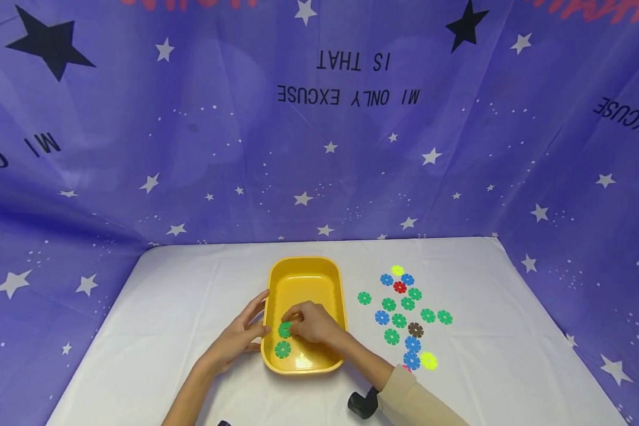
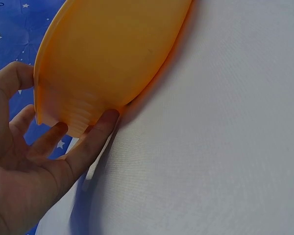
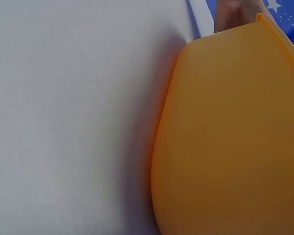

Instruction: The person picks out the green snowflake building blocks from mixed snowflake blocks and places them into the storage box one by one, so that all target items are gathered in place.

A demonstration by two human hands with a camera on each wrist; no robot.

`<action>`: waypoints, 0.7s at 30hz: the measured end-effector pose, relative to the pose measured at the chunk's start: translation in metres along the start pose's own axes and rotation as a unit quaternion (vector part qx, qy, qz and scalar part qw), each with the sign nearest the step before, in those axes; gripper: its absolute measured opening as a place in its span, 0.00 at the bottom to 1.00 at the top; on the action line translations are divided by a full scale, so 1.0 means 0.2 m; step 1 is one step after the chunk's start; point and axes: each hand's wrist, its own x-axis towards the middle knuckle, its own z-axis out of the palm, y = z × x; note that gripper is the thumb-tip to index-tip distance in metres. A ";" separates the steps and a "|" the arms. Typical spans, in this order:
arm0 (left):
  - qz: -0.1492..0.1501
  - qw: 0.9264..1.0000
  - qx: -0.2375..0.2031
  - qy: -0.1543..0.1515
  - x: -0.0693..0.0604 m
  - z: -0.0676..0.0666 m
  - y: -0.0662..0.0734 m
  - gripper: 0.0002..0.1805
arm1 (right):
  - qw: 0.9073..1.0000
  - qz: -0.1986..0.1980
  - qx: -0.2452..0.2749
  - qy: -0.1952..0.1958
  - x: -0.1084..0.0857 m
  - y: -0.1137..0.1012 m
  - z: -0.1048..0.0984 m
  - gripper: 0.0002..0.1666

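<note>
Head view faces forward, down; 2 close wrist views share the tray [image 2: 112, 44].

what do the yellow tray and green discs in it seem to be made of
Yellow tray: probably moulded plastic, smooth and glossy, since bright reflections show on its floor. Green discs: likely thin plastic, given their even colour and regular notches; finish unclear at this size.

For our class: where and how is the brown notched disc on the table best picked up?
Probably by its rim, pinched across opposite edges, coming from above and the head view's right. The brown disc lies flat on the white cloth, offering little height. A green disc crowds its upper left and a blue disc sits just below, while its right faces bare cloth.
</note>
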 end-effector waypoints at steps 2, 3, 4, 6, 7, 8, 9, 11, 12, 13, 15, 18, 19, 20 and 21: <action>0.000 1.000 0.000 0.000 0.00 0.00 0.00 0.46 | 1.000 0.000 -0.001 -0.001 0.00 0.00 0.00 0.13; 0.000 1.000 0.000 0.001 0.00 0.00 0.00 0.46 | 1.000 0.000 -0.001 -0.002 0.00 0.00 0.00 0.13; 0.000 1.000 0.000 0.001 0.00 0.00 0.00 0.46 | 1.000 0.000 -0.002 -0.002 0.00 0.00 0.00 0.13; 0.000 1.000 -0.001 0.001 0.00 0.00 0.00 0.46 | 1.000 -0.001 -0.003 -0.002 0.00 0.00 0.00 0.13; 0.001 1.000 -0.001 0.000 0.00 0.00 0.00 0.46 | 1.000 -0.001 -0.004 -0.001 0.00 0.00 0.00 0.13; 0.001 1.000 -0.002 0.000 0.00 0.00 0.00 0.46 | 1.000 -0.002 -0.006 0.000 0.00 0.00 0.00 0.13; 0.001 1.000 -0.002 0.000 0.00 0.00 0.00 0.46 | 1.000 -0.002 -0.006 0.000 -0.01 0.00 0.00 0.13; 0.001 1.000 -0.002 0.000 0.00 0.00 0.00 0.46 | 1.000 -0.002 -0.006 0.001 -0.01 0.00 0.00 0.13; 0.000 1.000 -0.003 0.000 0.00 0.00 0.00 0.46 | 1.000 -0.002 -0.007 0.002 -0.01 0.00 0.00 0.13; 0.000 1.000 -0.002 0.000 0.00 0.00 0.00 0.46 | 1.000 -0.001 -0.007 0.002 -0.01 0.00 0.00 0.13; -0.001 1.000 -0.003 0.001 0.00 0.00 0.00 0.46 | 1.000 0.000 -0.007 0.002 -0.01 0.00 0.00 0.13; -0.002 1.000 -0.003 0.003 0.00 0.00 0.00 0.46 | 1.000 0.001 -0.011 0.003 0.00 0.00 0.00 0.13; -0.002 1.000 -0.003 0.003 0.00 0.00 0.00 0.46 | 1.000 0.001 -0.010 0.003 0.00 0.00 0.00 0.13; -0.003 1.000 -0.004 0.003 0.00 0.00 0.01 0.46 | 1.000 0.001 -0.009 0.004 0.00 0.00 0.00 0.13; -0.003 1.000 -0.004 0.003 0.00 0.00 0.01 0.46 | 1.000 0.001 -0.008 0.005 -0.01 0.00 0.00 0.13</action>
